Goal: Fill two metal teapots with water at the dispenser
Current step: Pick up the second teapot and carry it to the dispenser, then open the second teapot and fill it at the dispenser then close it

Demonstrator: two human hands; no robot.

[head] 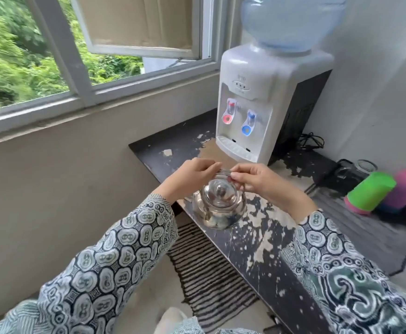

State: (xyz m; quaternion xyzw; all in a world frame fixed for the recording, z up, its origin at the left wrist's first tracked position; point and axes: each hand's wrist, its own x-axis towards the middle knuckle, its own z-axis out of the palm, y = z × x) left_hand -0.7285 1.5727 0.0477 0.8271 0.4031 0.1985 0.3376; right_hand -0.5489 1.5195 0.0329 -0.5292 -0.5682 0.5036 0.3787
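Both hands, left hand (pixel 192 171) and right hand (pixel 252 177), pinch the wire handle (pixel 224 171); the lidded shiny metal teapot (pixel 218 206) hangs directly beneath their fingers, short of the white water dispenser (pixel 257 104).

Home corner: water dispenser (pixel 257 102) on worn counter (pixel 269 237), plastic cups (pixel 370 192), open window (pixel 76 56).

Two bare hands: left hand (pixel 192 175), right hand (pixel 257 180). No rings, watch or bracelets seen. Long loose sleeves behind both wrists, cuffs wide. Left sleeve (pixel 105 266): dark navy ground, pale grey-white rounded cells, each with small paired motif inside; fine hatched patches between cells. Right sleeve (pixel 341 266): same cell print near cuff; further from hand, teal-green swirls and white scrolls.
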